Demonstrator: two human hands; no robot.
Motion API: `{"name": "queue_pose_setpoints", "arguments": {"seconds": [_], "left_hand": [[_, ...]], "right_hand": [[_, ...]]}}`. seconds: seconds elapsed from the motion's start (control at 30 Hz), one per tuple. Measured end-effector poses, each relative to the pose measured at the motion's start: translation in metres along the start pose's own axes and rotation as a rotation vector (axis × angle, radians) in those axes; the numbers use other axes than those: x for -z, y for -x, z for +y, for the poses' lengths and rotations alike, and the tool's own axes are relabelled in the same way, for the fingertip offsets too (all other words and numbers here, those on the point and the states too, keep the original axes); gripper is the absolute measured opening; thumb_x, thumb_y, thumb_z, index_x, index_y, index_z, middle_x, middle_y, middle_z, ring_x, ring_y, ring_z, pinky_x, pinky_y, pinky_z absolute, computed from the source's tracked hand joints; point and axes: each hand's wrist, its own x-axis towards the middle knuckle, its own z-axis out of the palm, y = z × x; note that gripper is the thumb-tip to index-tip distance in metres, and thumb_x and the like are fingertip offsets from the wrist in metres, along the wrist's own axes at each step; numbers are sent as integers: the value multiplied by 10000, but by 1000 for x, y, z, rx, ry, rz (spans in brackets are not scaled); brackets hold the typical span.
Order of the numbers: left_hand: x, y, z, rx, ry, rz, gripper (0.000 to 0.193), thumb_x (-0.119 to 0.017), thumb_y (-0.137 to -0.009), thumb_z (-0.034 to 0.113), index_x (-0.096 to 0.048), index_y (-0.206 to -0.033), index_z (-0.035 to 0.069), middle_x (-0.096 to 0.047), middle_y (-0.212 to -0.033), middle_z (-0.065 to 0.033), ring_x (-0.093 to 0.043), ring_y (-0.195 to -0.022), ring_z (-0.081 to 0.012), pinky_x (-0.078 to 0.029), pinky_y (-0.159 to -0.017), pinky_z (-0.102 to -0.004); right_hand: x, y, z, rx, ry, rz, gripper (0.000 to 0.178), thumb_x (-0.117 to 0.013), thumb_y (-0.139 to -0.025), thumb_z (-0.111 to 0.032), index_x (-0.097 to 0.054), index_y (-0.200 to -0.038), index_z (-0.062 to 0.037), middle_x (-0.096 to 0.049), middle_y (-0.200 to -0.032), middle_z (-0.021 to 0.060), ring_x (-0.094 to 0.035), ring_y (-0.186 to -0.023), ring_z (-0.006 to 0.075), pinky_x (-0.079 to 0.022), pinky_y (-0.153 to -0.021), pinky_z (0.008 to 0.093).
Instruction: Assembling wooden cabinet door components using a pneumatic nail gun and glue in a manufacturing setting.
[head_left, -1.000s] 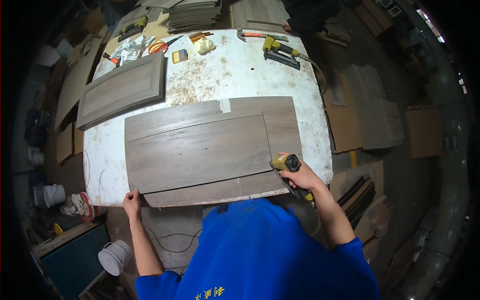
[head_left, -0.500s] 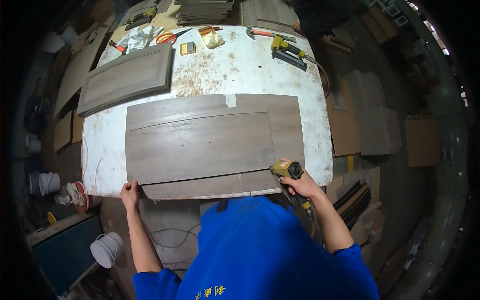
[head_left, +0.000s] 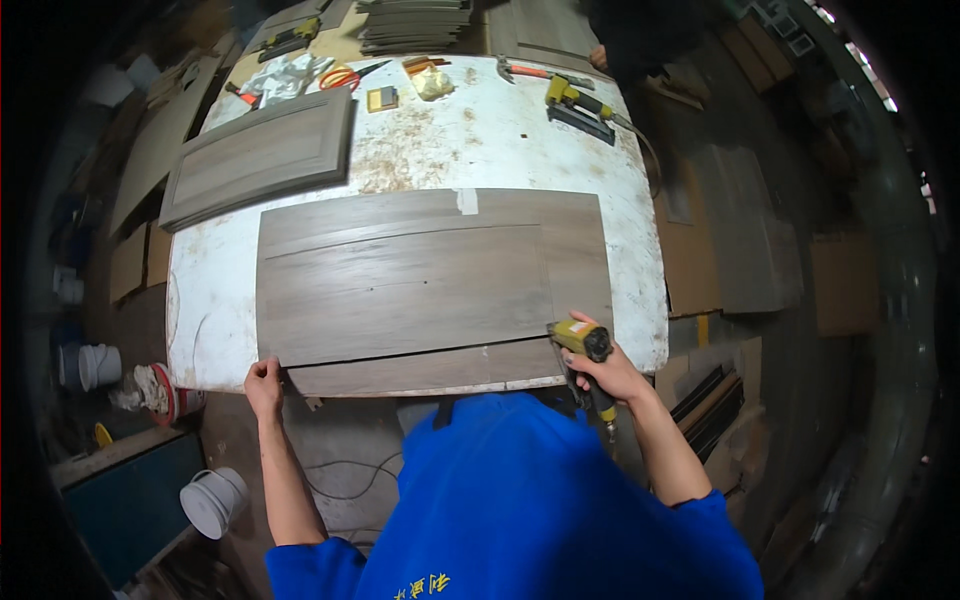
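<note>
The grey panel (head_left: 420,285) lies at six o'clock on the bench (head_left: 480,145). The right hand (head_left: 612,375) grips a yellow nail gun (head_left: 582,338) at the panel's four; the left hand (head_left: 264,386) pinches its fingers shut at eight. Nine o'clock from it, a red bucket (head_left: 186,403) holds rags (head_left: 150,386) (pale, crumpled).

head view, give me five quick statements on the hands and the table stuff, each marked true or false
1. The right hand holds a yellow-and-black nail gun. True.
2. The left hand is at the far right corner of the wood-grain panel. False: it is at the near left corner.
3. A claw hammer lies near the far edge of the white table. True.
4. The scissors have blue handles. False: they are orange-red.
5. A second nail gun lies beyond the panel. True.
</note>
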Motion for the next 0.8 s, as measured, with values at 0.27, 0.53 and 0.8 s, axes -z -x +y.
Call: {"name": "queue_pose_setpoints", "arguments": {"seconds": [0.27, 0.53, 0.8], "left_hand": [[2, 35, 38, -286, -61, 7, 346, -679, -942, 151, -644, -1256, 12, -688, -1063, -150, -664, -945, -240, -532, -861, -365], [39, 30, 48, -654, -239, -281, 485, -784, -832, 127, -656, -1300, 113, -661, -1084, -114, -624, -1000, -319, -533, -862, -402], [57, 3, 36, -763, -141, -282, 417, -752, -833, 82, -692, -1245, 105, -654, -992, -99, -602, -930, -317, -515, -835, -408]], "right_hand": [[-48, 15, -17, 111, 40, -26, 772, -689, -899, -22, -325, -1571, -129, -651, -1068, 70, -643, -740, 114, -551, -643, 249], [-214, -32, -70, 132, 196, -320, 735, -739, -874, -87, -411, -1528, -152, -681, -1023, 27, -594, -735, 87, -506, -590, 254], [-380, -93, -106, 199, 511, -511, 714, -742, -851, -169, -447, -1498, -104, -680, -1174, 92, -663, -994, 195, -529, -896, 325]]}}
